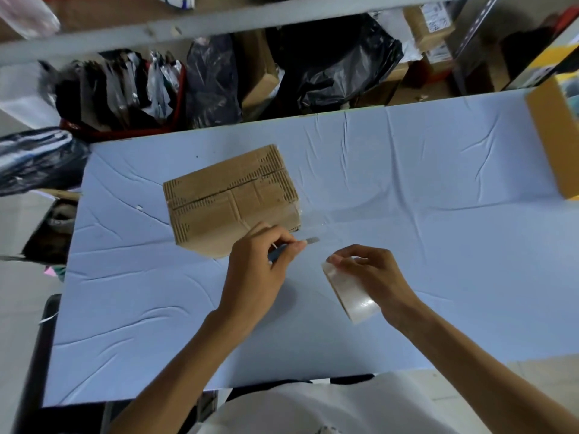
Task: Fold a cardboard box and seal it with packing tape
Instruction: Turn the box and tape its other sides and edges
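A small brown cardboard box [228, 195] stands closed on the blue table cover [407, 183], its top flaps meeting along a seam. A clear strip of tape [313, 223] stretches from the box's right side toward the roll. My left hand [260, 267] is just in front of the box and grips a blue-handled utility knife [308, 241], its blade pointing right near the strip. My right hand [369, 274] holds a roll of clear packing tape [351, 292] above the table, to the right of the knife.
Another cardboard box [554, 139] sits at the table's right edge. Behind the table, a shelf holds black plastic bags [338, 64], boxes and packed goods. A dark bag [37, 158] lies off the left edge.
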Action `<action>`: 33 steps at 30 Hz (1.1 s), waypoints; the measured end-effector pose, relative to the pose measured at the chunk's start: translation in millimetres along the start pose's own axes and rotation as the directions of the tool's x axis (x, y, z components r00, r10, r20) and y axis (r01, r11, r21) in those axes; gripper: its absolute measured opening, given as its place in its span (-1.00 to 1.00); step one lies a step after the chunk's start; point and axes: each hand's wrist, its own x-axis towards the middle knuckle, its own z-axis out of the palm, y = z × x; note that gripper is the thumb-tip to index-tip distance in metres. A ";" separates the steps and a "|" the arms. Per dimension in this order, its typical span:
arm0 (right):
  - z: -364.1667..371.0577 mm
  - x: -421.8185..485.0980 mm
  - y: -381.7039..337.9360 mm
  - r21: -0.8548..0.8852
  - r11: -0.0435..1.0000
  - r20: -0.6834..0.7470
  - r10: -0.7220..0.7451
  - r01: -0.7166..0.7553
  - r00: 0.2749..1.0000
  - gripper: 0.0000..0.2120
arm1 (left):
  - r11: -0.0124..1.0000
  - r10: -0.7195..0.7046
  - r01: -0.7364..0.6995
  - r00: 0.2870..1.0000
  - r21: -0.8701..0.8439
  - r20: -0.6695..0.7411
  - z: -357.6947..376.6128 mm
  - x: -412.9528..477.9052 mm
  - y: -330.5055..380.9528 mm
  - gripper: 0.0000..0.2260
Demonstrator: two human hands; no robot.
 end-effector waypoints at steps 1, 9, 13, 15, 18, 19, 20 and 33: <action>0.1 -0.6 0.2 -0.002 1.000 -0.001 -0.001 0.001 1.000 -0.88 | 0.999 0.008 -0.007 1.000 0.034 -0.008 -0.3 2.9 0.7 -0.85; -0.5 -2.1 1.7 0.007 1.000 0.005 0.003 -0.003 1.000 -0.88 | 0.990 0.029 -0.022 0.998 0.139 -0.051 -7.3 26.5 9.1 -0.84; -0.9 -2.3 2.7 0.000 1.000 0.006 0.018 -0.018 1.000 -0.88 | 0.990 0.062 -0.057 0.997 0.130 -0.038 -9.3 40.7 9.6 -0.86; -0.4 -2.8 2.8 -0.007 1.000 0.009 0.026 -0.026 1.000 -0.88 | 0.993 0.057 -0.055 0.998 0.107 -0.011 -6.5 44.1 7.1 -0.87; 0.4 -2.4 1.9 -0.016 1.000 0.010 0.024 -0.024 1.000 -0.88 | 0.974 0.089 -0.082 0.996 0.209 -0.025 1.0 44.2 2.3 -0.86; 0.9 -2.2 1.3 -0.026 0.999 0.008 0.020 -0.020 1.000 -0.88 | 0.967 0.095 -0.086 0.995 0.242 -0.027 3.7 43.9 1.4 -0.85; 1.4 -2.2 1.0 -0.038 0.999 0.004 0.014 -0.014 1.000 -0.88 | 0.962 0.100 -0.090 0.995 0.257 -0.026 6.0 43.8 0.5 -0.85; 3.3 -5.2 -0.2 -0.093 0.995 -0.018 -0.022 0.020 1.000 -0.88 | 0.980 -0.007 -0.004 0.998 0.200 0.055 13.6 46.9 -4.2 -0.85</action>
